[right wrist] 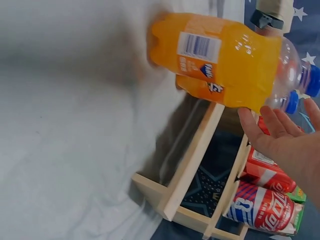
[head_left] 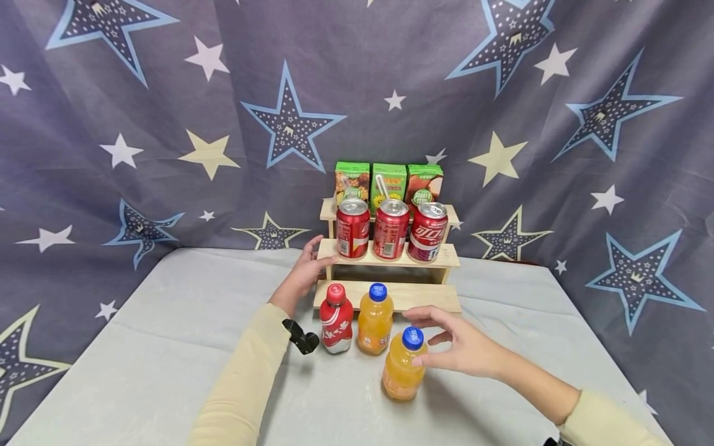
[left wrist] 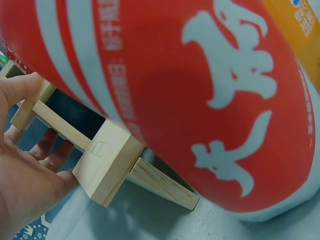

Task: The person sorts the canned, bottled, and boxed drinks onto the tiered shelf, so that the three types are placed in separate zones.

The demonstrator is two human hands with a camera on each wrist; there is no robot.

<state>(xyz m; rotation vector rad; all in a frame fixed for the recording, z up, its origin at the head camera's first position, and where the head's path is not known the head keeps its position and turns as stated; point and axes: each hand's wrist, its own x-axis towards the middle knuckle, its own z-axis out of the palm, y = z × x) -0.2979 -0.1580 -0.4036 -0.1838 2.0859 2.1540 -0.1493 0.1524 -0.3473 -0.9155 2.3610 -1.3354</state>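
Observation:
My left hand [head_left: 305, 267] holds the left end of the middle tier of a light wooden stepped stand [head_left: 386, 297]; in the left wrist view its thumb lies on the wood, fingers behind. My right hand [head_left: 465, 347] is beside the nearest orange drink bottle [head_left: 403, 371], which stands upright with a blue cap. Its thumb overlaps the bottle's shoulder and the fingers reach past the far side, loosely spread. A second orange drink bottle [head_left: 375, 325] and a red-wrapped bottle [head_left: 336, 325] stand in front of the stand. That red-wrapped bottle [left wrist: 160, 90] fills much of the left wrist view.
Three red soda cans [head_left: 391, 232] line the middle tier. Behind them, three green drink cartons [head_left: 388, 179] occupy the top tier. A pale cloth [head_left: 212, 310] covers the table, and a star-patterned curtain [head_left: 357, 80] hangs round the back and sides.

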